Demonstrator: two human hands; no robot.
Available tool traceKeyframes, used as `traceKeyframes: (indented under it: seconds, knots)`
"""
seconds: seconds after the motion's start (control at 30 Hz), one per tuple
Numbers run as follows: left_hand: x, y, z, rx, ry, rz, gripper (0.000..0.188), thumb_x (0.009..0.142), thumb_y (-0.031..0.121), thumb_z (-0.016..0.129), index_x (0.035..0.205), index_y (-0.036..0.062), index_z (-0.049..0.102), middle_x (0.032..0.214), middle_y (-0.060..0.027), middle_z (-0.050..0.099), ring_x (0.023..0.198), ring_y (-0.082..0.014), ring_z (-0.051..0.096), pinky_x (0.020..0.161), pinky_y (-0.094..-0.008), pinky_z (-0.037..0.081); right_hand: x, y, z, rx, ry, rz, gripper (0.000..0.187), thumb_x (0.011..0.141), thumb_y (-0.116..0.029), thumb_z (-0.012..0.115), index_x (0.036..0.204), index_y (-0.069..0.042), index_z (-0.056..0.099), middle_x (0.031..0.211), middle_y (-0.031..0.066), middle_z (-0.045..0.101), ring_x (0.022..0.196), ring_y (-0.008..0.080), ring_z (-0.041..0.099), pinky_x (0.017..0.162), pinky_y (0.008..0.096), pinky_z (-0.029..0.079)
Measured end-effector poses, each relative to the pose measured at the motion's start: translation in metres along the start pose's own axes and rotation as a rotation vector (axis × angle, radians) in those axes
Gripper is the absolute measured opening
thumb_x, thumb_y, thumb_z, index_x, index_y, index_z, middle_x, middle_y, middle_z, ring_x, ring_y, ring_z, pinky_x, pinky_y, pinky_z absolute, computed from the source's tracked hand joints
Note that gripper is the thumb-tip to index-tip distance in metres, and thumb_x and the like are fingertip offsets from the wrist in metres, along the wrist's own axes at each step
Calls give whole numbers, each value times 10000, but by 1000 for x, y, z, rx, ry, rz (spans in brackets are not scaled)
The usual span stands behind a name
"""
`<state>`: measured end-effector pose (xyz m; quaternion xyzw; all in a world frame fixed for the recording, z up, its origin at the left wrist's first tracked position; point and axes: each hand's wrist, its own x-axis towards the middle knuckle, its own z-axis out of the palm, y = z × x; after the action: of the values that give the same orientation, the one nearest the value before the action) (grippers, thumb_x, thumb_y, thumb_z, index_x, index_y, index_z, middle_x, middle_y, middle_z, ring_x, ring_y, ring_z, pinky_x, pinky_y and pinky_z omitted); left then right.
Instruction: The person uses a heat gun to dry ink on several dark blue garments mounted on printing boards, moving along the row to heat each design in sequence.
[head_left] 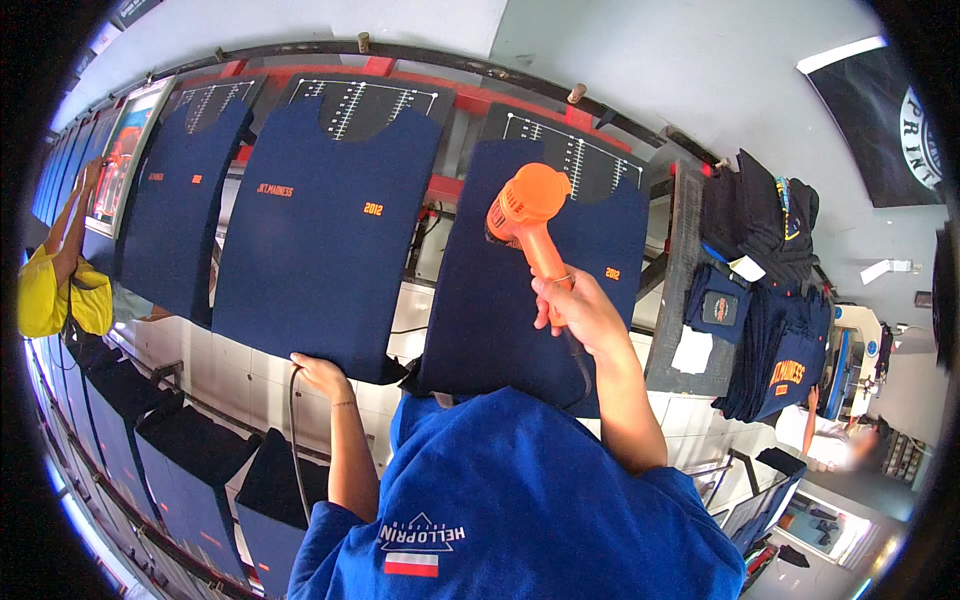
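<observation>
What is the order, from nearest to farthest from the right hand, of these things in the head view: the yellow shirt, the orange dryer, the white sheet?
From the right hand:
1. Orange dryer: in its grip.
2. White sheet: to the right, beside the dark clothes.
3. Yellow shirt: far left, on another person.

Orange lettering [275, 190] and numerals [373, 209] stand on navy shirts [320, 260].

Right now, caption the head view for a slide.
Right-hand grip holding an orange heat gun over a navy shirt, left-hand grip at the bottom of another shirt.
</observation>
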<state>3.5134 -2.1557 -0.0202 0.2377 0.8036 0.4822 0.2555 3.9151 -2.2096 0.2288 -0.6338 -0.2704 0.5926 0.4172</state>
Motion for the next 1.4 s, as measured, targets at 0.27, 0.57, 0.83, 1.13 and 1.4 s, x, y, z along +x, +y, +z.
traceKeyframes:
  seconds: [0.27, 0.57, 0.83, 1.13, 1.4]
  knots:
    - [0, -3, 1, -48, 19, 47, 591, 1046, 376, 309, 1138, -169, 518, 1139, -327, 585, 994, -392, 580, 929, -451, 441, -2, -5, 2, -12, 15, 34, 303, 929, -296, 642, 1028, -22, 560, 703, 15, 577, 580, 116, 620, 436, 226, 443]
    - [2, -6, 1, -23, 40, 45, 588, 1045, 372, 319, 1136, -173, 522, 1139, -336, 584, 1000, -396, 577, 934, -454, 435, 0, 0, 2, -26, 6, 15, 344, 936, -293, 635, 1119, -12, 556, 724, 21, 583, 583, 119, 622, 443, 230, 441]
    - [3, -8, 1, -11, 30, 61, 581, 1050, 367, 328, 1148, -173, 517, 1150, -351, 573, 1007, -404, 575, 942, -452, 433, 0, -3, 3, 4, 16, 21, 297, 939, -304, 635, 1010, -24, 563, 693, 6, 568, 566, 110, 605, 441, 230, 438]
    - [3, -4, 1, 6, 49, 30, 585, 1050, 367, 328, 1179, -175, 508, 1176, -345, 572, 1026, -405, 580, 951, -444, 439, -2, -1, -1, -34, 41, 49, 351, 932, -297, 638, 1135, -18, 573, 717, 17, 591, 585, 116, 620, 452, 227, 439]
    - [-4, 6, 0, 37, 34, -12, 608, 1047, 385, 321, 1209, -173, 500, 1202, -333, 567, 1053, -390, 580, 970, -431, 434, -6, 4, -5, -71, 63, 24, 334, 941, -280, 632, 1138, -17, 575, 718, 19, 590, 571, 119, 617, 447, 230, 441]
